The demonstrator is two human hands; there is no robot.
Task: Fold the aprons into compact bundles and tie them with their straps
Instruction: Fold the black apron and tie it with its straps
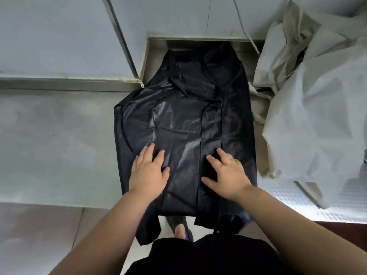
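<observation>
Apron: a glossy black, thin-fabric apron (184,120) is lying spread flat on a dull grey counter top (55,145), its narrow bib end pointing away from the person towards the wall.
Apron's near edge: the hem is hanging over the counter's front edge, with a corner (148,231) drooping towards the floor.
Fold: a long straight fold edge is running lengthwise down the right half of the apron, where a side panel is lying turned over the middle.
Strap: a flat black strap (179,84) is lying crumpled across the bib.
Left hand: the left hand (148,171) is resting palm down on the apron's near left part, fingers straight and spread, gripping nothing.
Right hand: the right hand (228,173) is pressing palm down on the near right part, over the folded panel, fingers splayed.
Hands together: they are lying well apart, with bare black fabric between them.
Beside the apron: a big crumpled white woven sack (317,116) is standing at the right, just beside the apron's right edge.
Below: a foot in a dark sandal (179,229) is showing under the hanging hem.
</observation>
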